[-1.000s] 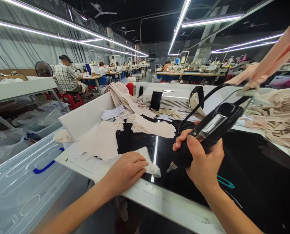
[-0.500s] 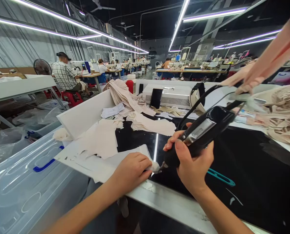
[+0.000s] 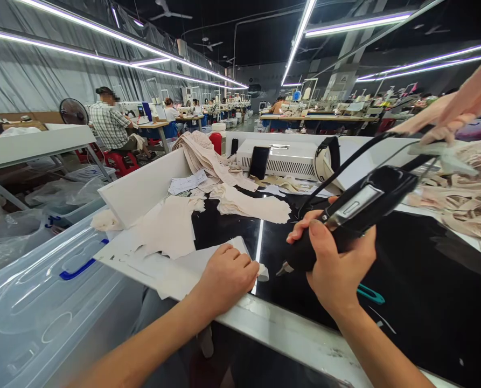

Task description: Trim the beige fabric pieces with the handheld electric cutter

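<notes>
My right hand (image 3: pixel 343 264) grips black electric scissors (image 3: pixel 355 207) with a silver plate. Their small pointed metal tip is aimed down-left, a little above the black table top (image 3: pixel 426 280). A black cord (image 3: pixel 345 159) loops from the tool, and pink cloth strips (image 3: pixel 466 108) lead up from its rear end. My left hand (image 3: pixel 230 277) is closed near the table's front edge on a piece of white fabric (image 3: pixel 263 272), whose end pokes out past the fingers towards the tip. White sheet material (image 3: pixel 192 267) lies under that hand. A gap separates tip and fabric.
Cream fabric pieces (image 3: pixel 167 229) and a stack of cut pieces (image 3: pixel 252 203) lie on the table. Behind stand a phone (image 3: pixel 259 161) and a white vented box (image 3: pixel 292 156). A teal tool (image 3: pixel 371 294) lies right; clear plastic bins (image 3: pixel 34 318) stand left. A person (image 3: pixel 110 121) sits beyond.
The scissors in my right hand have moved right, so their tip has come away from the white fabric. My left hand has shifted slightly right and curled tighter.
</notes>
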`<state>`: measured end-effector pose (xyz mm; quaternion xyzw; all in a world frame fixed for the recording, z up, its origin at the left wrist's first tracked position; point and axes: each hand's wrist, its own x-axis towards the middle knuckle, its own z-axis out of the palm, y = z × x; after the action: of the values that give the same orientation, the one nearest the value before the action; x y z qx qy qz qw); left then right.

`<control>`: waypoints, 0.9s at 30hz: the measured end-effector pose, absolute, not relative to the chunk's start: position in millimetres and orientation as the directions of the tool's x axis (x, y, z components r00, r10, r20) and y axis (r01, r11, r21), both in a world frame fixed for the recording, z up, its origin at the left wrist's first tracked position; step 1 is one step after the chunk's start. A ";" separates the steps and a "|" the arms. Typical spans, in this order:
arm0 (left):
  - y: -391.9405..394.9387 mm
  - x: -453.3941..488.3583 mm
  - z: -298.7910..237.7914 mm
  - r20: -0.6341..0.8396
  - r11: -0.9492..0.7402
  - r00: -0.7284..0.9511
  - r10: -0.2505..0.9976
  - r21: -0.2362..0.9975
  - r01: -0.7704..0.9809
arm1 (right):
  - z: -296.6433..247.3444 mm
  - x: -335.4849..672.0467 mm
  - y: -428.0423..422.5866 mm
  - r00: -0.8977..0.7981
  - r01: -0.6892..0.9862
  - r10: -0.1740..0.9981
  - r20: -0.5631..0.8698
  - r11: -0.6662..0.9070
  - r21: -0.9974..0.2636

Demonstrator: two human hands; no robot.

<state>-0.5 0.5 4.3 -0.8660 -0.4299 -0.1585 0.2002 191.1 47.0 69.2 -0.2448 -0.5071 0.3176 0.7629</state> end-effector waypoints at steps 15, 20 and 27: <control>11.4 23.4 19.8 0.291 -0.332 0.321 0.901 -0.012 0.943 | 70.1 214.8 29.6 0.277 -0.217 0.757 0.592 0.650 -0.728; 12.3 24.7 20.5 0.310 -0.302 0.278 0.909 0.031 0.953 | 69.7 220.2 25.9 0.274 -0.205 0.770 0.577 0.633 -0.747; 16.3 17.3 24.7 0.372 -0.484 0.450 0.812 -0.001 0.875 | 69.9 220.6 27.4 0.258 -0.182 0.756 0.602 0.650 -0.738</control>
<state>17.3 16.3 24.7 -0.8459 -0.4985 -0.1629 0.0968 220.6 27.4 69.9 -0.2750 -0.5211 0.3152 0.7440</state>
